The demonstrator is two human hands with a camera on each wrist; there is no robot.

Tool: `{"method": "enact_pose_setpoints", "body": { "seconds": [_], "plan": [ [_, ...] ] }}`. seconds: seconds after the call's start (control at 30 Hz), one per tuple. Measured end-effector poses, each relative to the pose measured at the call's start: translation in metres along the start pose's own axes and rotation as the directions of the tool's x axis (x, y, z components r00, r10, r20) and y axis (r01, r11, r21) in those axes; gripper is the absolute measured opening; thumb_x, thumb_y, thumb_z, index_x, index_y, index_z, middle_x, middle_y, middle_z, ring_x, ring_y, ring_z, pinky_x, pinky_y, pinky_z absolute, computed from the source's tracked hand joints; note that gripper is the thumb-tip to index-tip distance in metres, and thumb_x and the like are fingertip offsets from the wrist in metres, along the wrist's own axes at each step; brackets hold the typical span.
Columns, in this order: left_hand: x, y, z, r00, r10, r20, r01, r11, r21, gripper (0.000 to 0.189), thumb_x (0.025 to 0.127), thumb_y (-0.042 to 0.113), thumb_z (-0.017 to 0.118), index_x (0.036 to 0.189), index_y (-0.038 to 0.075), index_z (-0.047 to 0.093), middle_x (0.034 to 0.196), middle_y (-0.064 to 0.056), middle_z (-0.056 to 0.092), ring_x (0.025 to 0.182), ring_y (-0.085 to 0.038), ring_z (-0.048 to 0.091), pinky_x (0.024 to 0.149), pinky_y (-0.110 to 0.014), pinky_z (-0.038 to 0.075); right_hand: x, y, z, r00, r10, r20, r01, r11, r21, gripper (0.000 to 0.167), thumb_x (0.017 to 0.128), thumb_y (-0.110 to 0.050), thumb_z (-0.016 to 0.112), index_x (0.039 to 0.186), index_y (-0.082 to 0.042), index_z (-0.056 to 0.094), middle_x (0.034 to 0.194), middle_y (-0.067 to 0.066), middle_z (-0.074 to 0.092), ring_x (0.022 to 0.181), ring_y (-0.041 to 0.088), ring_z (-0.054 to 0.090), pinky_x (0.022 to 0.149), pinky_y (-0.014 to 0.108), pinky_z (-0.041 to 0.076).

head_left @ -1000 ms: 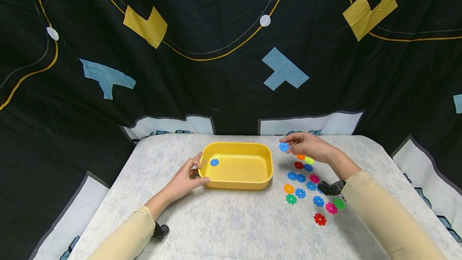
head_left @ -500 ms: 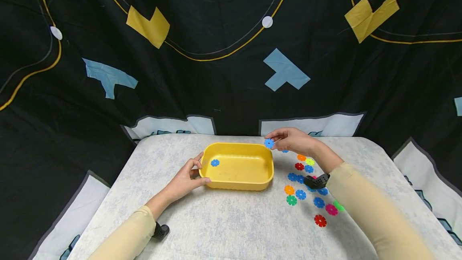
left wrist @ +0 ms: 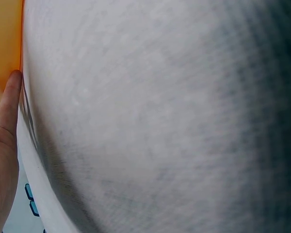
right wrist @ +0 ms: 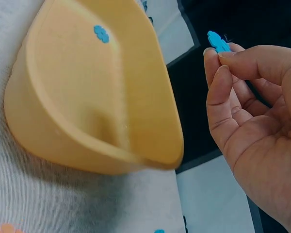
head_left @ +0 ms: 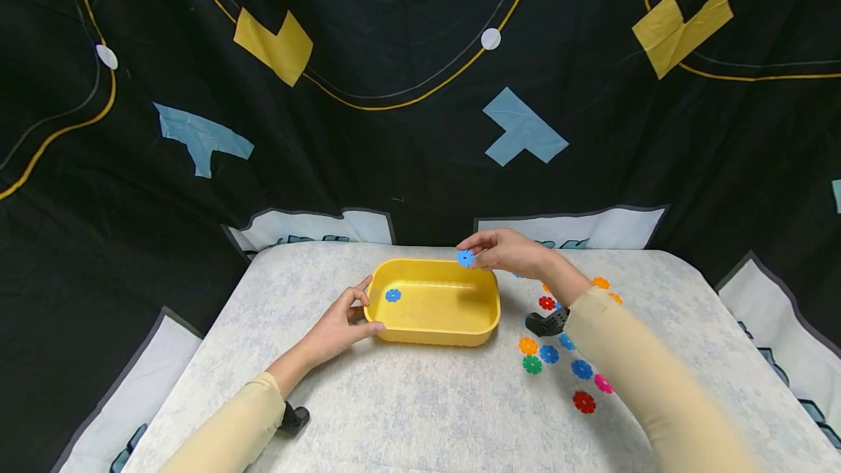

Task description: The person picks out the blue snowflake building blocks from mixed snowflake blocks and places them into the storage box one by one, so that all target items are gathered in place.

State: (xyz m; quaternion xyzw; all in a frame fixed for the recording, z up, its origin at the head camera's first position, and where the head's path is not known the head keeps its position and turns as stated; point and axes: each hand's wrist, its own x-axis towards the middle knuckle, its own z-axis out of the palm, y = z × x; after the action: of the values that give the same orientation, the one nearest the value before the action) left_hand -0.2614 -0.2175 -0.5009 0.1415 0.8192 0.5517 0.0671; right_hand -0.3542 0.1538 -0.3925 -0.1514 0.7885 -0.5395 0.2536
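A yellow plastic tub (head_left: 434,337) stands on the table, with one blue notched disc (head_left: 393,295) lying on its floor at the left. My left hand (head_left: 342,323) grips the tub's left end, thumb at the near side and fingers at the far side. Over the tub's far right rim, my right hand (head_left: 509,250) pinches another blue notched disc (head_left: 465,258). The right wrist view shows that disc (right wrist: 218,42) between thumb and fingertip. In the left wrist view, a finger of my left hand (left wrist: 5,126) touches the tub's wall (left wrist: 5,43).
Several loose notched discs lie right of the tub, among them a red disc (head_left: 584,401), a green disc (head_left: 532,364) and an orange disc (head_left: 528,346). My right forearm hides part of them. A dark patterned cloth (head_left: 420,166) hangs behind the table (head_left: 420,407).
My right hand has moved left with the blue disc, from above the loose discs to over the tub's far right rim. The left hand keeps its grip on the tub.
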Motion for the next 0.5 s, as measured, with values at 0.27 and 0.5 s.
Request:
{"method": "enact_pose_setpoints", "body": {
  "seconds": [0.27, 0.5],
  "plan": [
    [-0.002, 0.012, 0.001, 1.000, -0.028, 0.004, 0.028, 1.000, -0.003, 0.048, 0.092, 0.013, 0.080, 0.116, -0.001, 0.041, 0.170, -0.002, 0.016, 0.132, -0.042, 0.054, 0.115, -0.055, 0.032, 0.019, 0.001, 0.015, 1.000, 0.002, 0.006, -0.003, 0.998, 0.056, 0.036, 0.091, -0.003, 0.074, 0.127, -0.009, 0.068, 0.121, 0.012, 0.061, 0.100, 0.027, 0.055, 0.090, 0.035, 0.051],
    [-0.011, 0.032, 0.000, 1.000, -0.016, 0.023, 0.017, 1.000, -0.004, 0.048, 0.091, 0.015, 0.080, 0.115, -0.003, 0.042, 0.170, -0.007, 0.017, 0.131, -0.043, 0.054, 0.113, -0.055, 0.034, 0.033, -0.003, 0.027, 0.998, -0.022, 0.051, 0.018, 0.997, 0.081, 0.035, 0.093, -0.001, 0.072, 0.127, -0.007, 0.068, 0.120, 0.013, 0.063, 0.103, 0.033, 0.057, 0.092, 0.035, 0.053]
  ]
}}
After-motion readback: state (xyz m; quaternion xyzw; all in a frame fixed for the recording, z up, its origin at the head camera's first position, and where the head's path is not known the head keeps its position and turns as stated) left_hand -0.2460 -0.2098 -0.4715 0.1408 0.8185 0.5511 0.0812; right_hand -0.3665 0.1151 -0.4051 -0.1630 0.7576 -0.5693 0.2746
